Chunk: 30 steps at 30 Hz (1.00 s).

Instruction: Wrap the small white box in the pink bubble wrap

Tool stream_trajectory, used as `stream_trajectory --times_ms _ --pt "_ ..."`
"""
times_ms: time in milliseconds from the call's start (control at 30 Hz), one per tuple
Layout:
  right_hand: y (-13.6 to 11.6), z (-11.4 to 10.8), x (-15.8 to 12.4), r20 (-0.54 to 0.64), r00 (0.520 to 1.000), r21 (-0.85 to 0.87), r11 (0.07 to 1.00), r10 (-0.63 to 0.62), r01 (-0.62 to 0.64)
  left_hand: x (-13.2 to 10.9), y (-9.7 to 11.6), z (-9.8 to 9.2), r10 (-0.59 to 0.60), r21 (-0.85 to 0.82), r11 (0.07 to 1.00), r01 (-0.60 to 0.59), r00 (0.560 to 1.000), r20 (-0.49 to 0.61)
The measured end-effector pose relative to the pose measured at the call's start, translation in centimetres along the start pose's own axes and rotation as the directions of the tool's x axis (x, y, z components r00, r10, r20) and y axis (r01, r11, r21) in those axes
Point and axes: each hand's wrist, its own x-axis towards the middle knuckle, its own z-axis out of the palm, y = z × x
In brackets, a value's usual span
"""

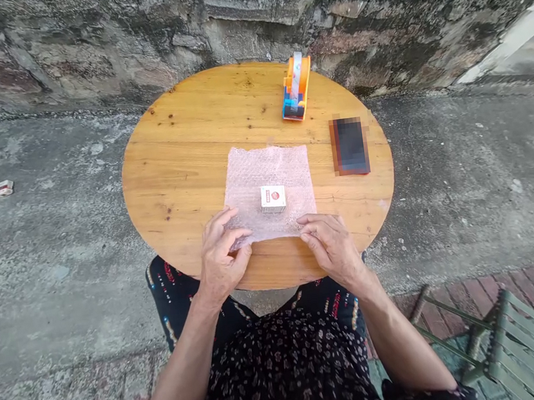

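Two near corners of the bubble wrap (268,174) are pinched by the left hand (220,257) and right hand (334,247) at the near edge of the table (180,165); a small box (273,198) is carried on it.

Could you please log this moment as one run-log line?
left hand pinches bubble wrap corner | right hand touches its near edge | small box on wrap | tape dispenser, phone on table
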Motion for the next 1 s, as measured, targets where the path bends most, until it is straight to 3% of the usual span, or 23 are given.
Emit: stream_trajectory --times_ms 200,300,433,667,1000 --pt "0.0 -0.4 -0.3 -0.049 0.996 0.095 0.993 0.070 -0.065 0.2 0.3 0.2 -0.081 -0.035 0.996 0.079 0.996 -0.050" --pt "0.3 -0.8 -1.2 -0.004 0.997 0.124 0.989 0.079 -0.078 0.2 0.2 0.2 -0.103 -0.068 0.993 0.100 0.993 -0.052" --pt "1.0 -0.7 -2.0 0.055 0.996 0.043 0.996 0.076 -0.079 0.0 -0.1 0.3 -0.125 -0.087 0.989 0.121 0.991 -0.047" --pt "2.6 0.8 -1.0 -0.104 0.992 0.098 0.994 0.066 -0.056 0.0 -0.6 0.2 -0.131 -0.022 0.991 0.131 0.991 -0.015" --pt "2.8 0.4 -1.2 -0.096 0.983 0.287 0.950 0.154 -0.121 0.7 -0.3 -0.2 -0.090 -0.123 0.988 0.092 0.996 0.020"
